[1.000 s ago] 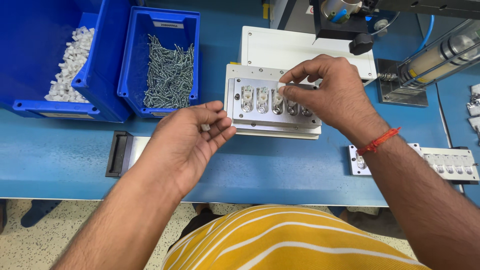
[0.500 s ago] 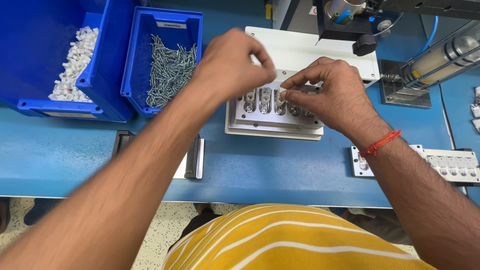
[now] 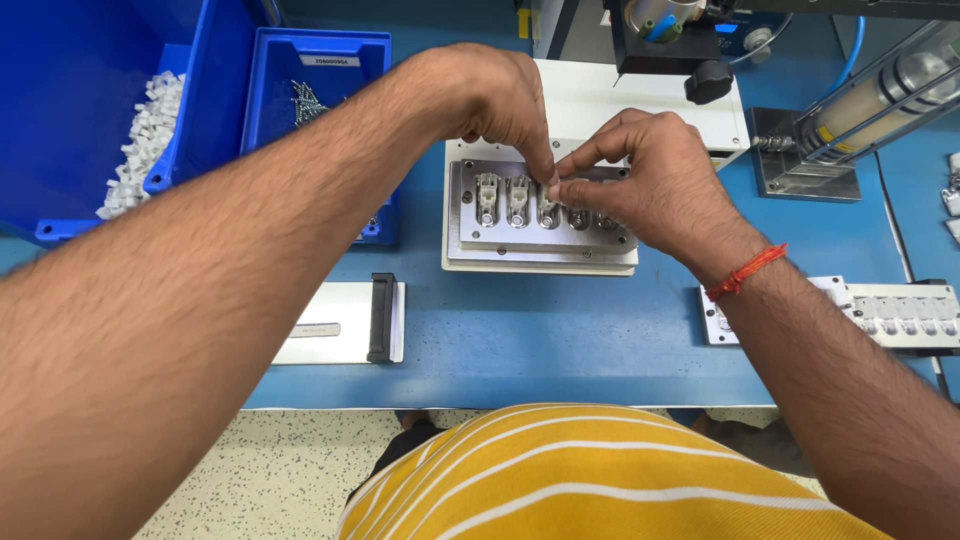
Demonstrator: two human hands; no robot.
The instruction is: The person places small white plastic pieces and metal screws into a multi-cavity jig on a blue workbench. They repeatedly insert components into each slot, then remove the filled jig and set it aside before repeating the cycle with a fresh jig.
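Metal fixture plate (image 3: 545,240) with a row of pockets, lying flat on a white base (image 3: 640,110) at the middle of the blue table (image 3: 560,330), square to the body so the pockets run left to right within easy reach. Small grey-white parts seated upright in the left pockets (image 3: 502,198); the right pockets partly hidden under fingers. Left hand (image 3: 490,95) reaching across from the left, thumb and forefinger pinched together right over the middle pocket, grip clenched on something too small to make out. Right hand (image 3: 650,185) meeting it from the right, fingertips touching the left ones at the same pocket, grip likewise pinched; whether on a part of its own or merely steadying, cannot tell. Red thread bracelet (image 3: 745,273) on the right wrist. Two blue bins at far left, likely kept there for quick picking: one with white plastic pieces (image 3: 140,145), the next with thin metal pins (image 3: 305,100), mostly covered by the left forearm. Press-like machine head (image 3: 660,35) standing just beyond the white base. Flat white plate with a black handle (image 3: 345,322) near the front edge at left. Second fixture strip (image 3: 900,315) at right, well apart from both hands.
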